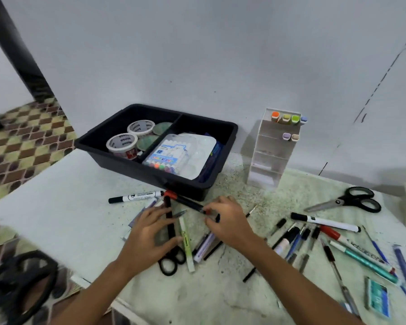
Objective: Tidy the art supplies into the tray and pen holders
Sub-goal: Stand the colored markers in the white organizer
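A black two-part tray (230,134) stands at the back of the table with tape rolls (122,143) on its left side and a colour pen pack (167,156) on its right. A white tiered pen holder (271,156) to its right holds several markers. My left hand (150,227) lies with spread fingers over black scissors (170,245), beside a light green pen (186,245). My right hand (227,219) pinches the end of a black pen with red bands (185,201). Loose pens and markers (326,240) lie scattered to the right.
A white marker (136,197) lies in front of the tray. A second pair of black scissors (347,200) rests at the right, an eraser pack (377,297) near the front right. The table's left edge drops to a checkered floor (28,141).
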Available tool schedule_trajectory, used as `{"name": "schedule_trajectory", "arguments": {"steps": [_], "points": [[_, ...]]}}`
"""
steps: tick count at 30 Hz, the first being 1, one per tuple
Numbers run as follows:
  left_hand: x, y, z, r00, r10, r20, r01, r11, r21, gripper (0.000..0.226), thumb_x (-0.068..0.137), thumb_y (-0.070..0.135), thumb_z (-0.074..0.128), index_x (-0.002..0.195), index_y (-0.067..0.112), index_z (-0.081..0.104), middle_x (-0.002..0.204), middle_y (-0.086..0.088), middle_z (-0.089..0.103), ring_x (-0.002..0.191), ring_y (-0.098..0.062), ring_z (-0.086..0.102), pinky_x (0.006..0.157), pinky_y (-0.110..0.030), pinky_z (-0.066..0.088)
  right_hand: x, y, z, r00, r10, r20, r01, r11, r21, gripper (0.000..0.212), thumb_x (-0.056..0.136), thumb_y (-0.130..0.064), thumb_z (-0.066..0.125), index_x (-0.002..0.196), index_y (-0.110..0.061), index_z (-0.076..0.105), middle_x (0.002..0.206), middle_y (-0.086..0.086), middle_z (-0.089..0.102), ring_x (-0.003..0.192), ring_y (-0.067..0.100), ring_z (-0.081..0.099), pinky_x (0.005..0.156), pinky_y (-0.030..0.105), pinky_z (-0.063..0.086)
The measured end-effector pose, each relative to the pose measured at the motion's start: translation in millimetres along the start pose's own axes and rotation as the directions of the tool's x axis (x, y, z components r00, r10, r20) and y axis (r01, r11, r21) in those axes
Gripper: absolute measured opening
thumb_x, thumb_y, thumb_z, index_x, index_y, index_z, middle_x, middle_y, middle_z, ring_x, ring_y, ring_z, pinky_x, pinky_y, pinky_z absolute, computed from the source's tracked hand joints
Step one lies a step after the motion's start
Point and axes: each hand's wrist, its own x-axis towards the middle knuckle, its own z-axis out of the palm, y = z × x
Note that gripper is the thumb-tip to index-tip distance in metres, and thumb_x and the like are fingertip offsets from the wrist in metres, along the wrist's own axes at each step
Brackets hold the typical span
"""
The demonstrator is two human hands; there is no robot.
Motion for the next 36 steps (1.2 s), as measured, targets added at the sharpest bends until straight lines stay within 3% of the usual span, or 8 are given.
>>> {"name": "schedule_trajectory", "arguments": {"steps": [5, 10, 13, 17, 22, 26, 32, 36], "points": [[-5.6, -3.8, -2.7, 0.999, -0.042, -0.001, 0.042, 0.998, -0.038, 0.05, 0.079, 0.053, 0.065, 0.111, 0.015, 0.071, 0.128, -0.001, 0.059, 0.123, -0.018, 0.051, 0.102, -0.043, 0.042, 0.2, -25.8, 19.3, 0.988, -0.08, 0.135, 0.092, 0.992, -0.085, 0.037, 0.088, -0.04, 0.06, 0.121, -0.026, 0.064, 0.114, 0.0, 0.057, 0.114, 0.021, 0.043, 0.094, 0.036, 0.032], [-8.2, -7.6, -5.0, 0.995, -0.096, -0.007, 0.095, 0.992, -0.085, 0.059, 0.077, 0.063, 0.064, 0.113, 0.016, 0.071, 0.127, 0.005, 0.059, 0.121, -0.01, 0.052, 0.103, -0.035, 0.042, 3.5, -43.4, 33.1, 0.98, 0.017, 0.199, 0.047, 0.949, -0.311, 0.046, 0.086, -0.05, 0.052, 0.125, -0.024, 0.058, 0.124, 0.005, 0.054, 0.123, 0.026, 0.04, 0.098, 0.042, 0.03], [-6.7, -7.9, -6.5, 0.993, -0.114, -0.043, 0.109, 0.989, -0.101, 0.055, 0.079, 0.061, 0.063, 0.109, 0.016, 0.071, 0.116, 0.009, 0.062, 0.113, -0.008, 0.054, 0.097, -0.033, 0.045, 4.4, -49.9, 39.5, 0.98, 0.093, 0.175, -0.029, 0.941, -0.337, 0.043, 0.086, -0.05, 0.052, 0.118, -0.021, 0.061, 0.122, 0.005, 0.056, 0.122, 0.027, 0.042, 0.099, 0.042, 0.032], [-1.0, -13.6, -13.0, 0.965, -0.17, -0.199, 0.163, 0.985, -0.049, 0.038, 0.079, 0.043, 0.063, 0.097, 0.012, 0.073, 0.096, 0.007, 0.065, 0.095, -0.016, 0.056, 0.082, -0.037, 0.047, 6.7, -54.3, 42.8, 0.984, 0.119, 0.131, -0.072, 0.945, -0.32, 0.037, 0.084, -0.043, 0.053, 0.108, -0.017, 0.065, 0.113, 0.006, 0.06, 0.114, 0.028, 0.047, 0.096, 0.04, 0.037], [11.9, -31.1, -21.4, 0.909, -0.363, -0.205, 0.37, 0.929, -0.005, 0.021, 0.078, 0.016, 0.073, 0.098, 0.009, 0.074, 0.094, -0.002, 0.065, 0.096, -0.025, 0.055, 0.081, -0.03, 0.04, 11.2, -55.4, 38.0, 0.968, 0.228, 0.108, -0.218, 0.971, -0.095, 0.024, 0.082, -0.039, 0.055, 0.081, -0.015, 0.06, 0.083, 0.004, 0.063, 0.088, 0.026, 0.056, 0.069, 0.032, 0.043], [20.1, -35.6, -19.1, 0.926, -0.362, -0.105, 0.368, 0.928, 0.049, 0.019, 0.076, 0.012, 0.077, 0.095, 0.008, 0.075, 0.09, -0.007, 0.06, 0.094, -0.027, 0.055, 0.079, -0.033, 0.045, 16.6, -54.3, 34.0, 0.952, 0.289, 0.101, -0.301, 0.944, 0.137, 0.02, 0.081, -0.037, 0.059, 0.073, -0.02, 0.052, 0.066, -0.004, 0.057, 0.063, 0.016, 0.053, 0.051, 0.028, 0.034], [31.4, -35.5, -10.0, 0.939, -0.321, -0.126, 0.336, 0.933, 0.128, 0.013, 0.077, 0.017, 0.078, 0.087, 0.01, 0.077, 0.089, -0.005, 0.06, 0.091, -0.026, 0.054, 0.072, -0.033, 0.048, 18.8, -49.3, 30.0, 0.969, 0.236, 0.075, -0.243, 0.848, 0.472, 0.013, 0.079, -0.016, 0.066, 0.075, -0.022, 0.055, 0.062, -0.007, 0.053, 0.054, 0.008, 0.047, 0.054, 0.031, 0.04], [35.8, -32.2, -9.7, 0.916, -0.351, -0.196, 0.354, 0.935, -0.018, 0.01, 0.073, 0.01, 0.081, 0.082, 0.008, 0.077, 0.088, -0.006, 0.063, 0.091, -0.025, 0.052, 0.076, -0.028, 0.04, 18.1, -48.0, 22.1, 0.987, 0.152, 0.06, -0.157, 0.789, 0.594, 0.017, 0.079, -0.007, 0.072, 0.088, -0.019, 0.064, 0.078, 0.004, 0.066, 0.069, 0.017, 0.061, 0.066, 0.032, 0.052]]}}
